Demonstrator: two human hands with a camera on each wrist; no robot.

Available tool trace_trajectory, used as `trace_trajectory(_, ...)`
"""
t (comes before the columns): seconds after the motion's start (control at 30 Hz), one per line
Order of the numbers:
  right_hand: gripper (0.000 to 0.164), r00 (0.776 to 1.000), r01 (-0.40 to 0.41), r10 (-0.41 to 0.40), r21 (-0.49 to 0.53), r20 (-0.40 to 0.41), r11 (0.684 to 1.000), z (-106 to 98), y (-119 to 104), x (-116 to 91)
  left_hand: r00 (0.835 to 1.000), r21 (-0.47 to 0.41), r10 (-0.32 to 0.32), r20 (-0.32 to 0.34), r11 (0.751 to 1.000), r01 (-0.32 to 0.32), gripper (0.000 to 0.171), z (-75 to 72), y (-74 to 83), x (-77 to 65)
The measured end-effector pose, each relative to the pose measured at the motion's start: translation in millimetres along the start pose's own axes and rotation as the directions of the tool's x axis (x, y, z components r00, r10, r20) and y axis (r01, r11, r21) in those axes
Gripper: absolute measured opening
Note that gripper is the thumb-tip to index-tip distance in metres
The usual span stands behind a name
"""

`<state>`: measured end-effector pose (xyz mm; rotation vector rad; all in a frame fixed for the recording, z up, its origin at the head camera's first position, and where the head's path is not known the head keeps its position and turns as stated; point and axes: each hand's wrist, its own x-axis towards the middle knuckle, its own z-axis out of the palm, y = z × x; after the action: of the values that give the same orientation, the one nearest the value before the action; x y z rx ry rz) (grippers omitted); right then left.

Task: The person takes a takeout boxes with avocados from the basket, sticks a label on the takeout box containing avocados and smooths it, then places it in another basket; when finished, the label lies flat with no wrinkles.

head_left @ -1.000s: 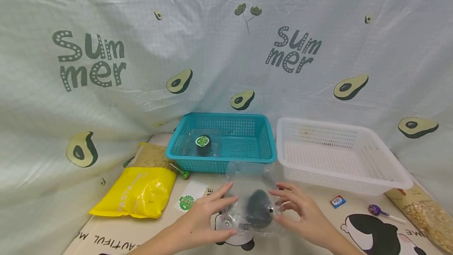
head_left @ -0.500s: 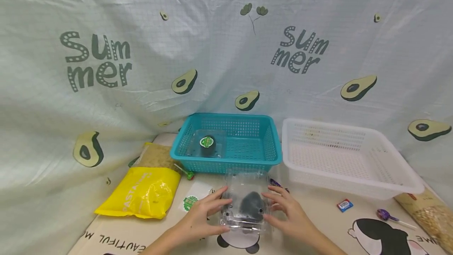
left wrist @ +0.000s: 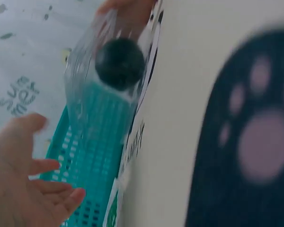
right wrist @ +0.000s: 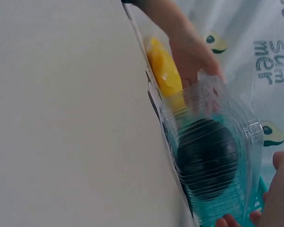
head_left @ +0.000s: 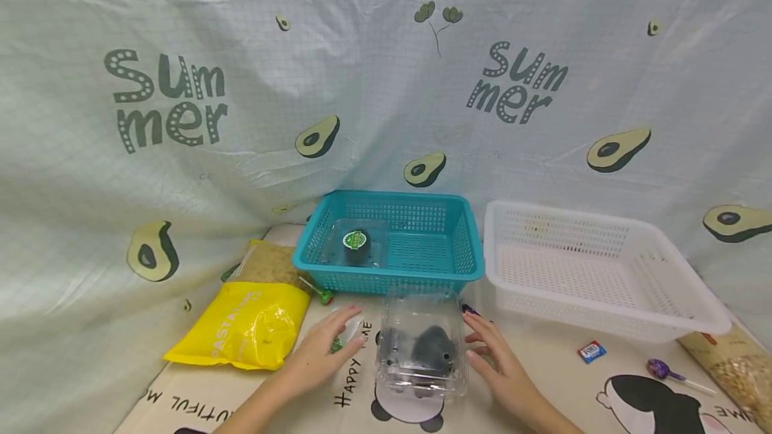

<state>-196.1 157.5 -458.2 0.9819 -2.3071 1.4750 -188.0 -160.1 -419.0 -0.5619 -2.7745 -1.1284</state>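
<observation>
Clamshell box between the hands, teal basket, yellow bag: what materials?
Clamshell box: thin clear plastic, glossy; the dark item inside shows through. Teal basket: likely rigid moulded plastic, perforated lattice walls. Yellow bag: plastic film, shiny and crinkled.

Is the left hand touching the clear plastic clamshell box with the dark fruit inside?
Apart. The head view shows the left hand over the mat, with bare mat between it and the clamshell box.

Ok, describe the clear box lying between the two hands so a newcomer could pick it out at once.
Start at the teal basket in the middle of the mat; just in front of it lies the clear plastic clamshell box, between the left hand and right hand. Unlike the similar box inside the basket, it bears no green sticker and shows a dark round item.
</observation>
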Motion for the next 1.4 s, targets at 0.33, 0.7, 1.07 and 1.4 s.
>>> trace_trajectory(0.33,0.046,0.996,-0.070,0.073,0.060,-0.053,0.996,1,2,-1,0.963,0.213,-0.261,-0.063,0.939,0.269,0.075,-1.9,-24.8,2.1)
trace_trajectory(0.7,0.045,0.997,-0.066,0.068,0.068,-0.036,0.996,-1,5,-2,0.972,0.227,-0.223,-0.076,0.945,0.235,0.077,-3.6,-21.6,-0.2)
trace_trajectory(1.07,0.047,0.968,0.151,-0.164,-0.081,-0.188,0.985,-4,-19,10,0.973,0.102,-0.227,-0.048,0.968,0.230,0.083,-15.7,1.2,4.0)
trace_trajectory(1.4,0.036,0.884,0.404,-0.423,-0.129,-0.201,0.906,-3,-75,47,0.999,0.090,0.035,-0.020,0.995,-0.033,0.041,-20.3,63.2,10.0)
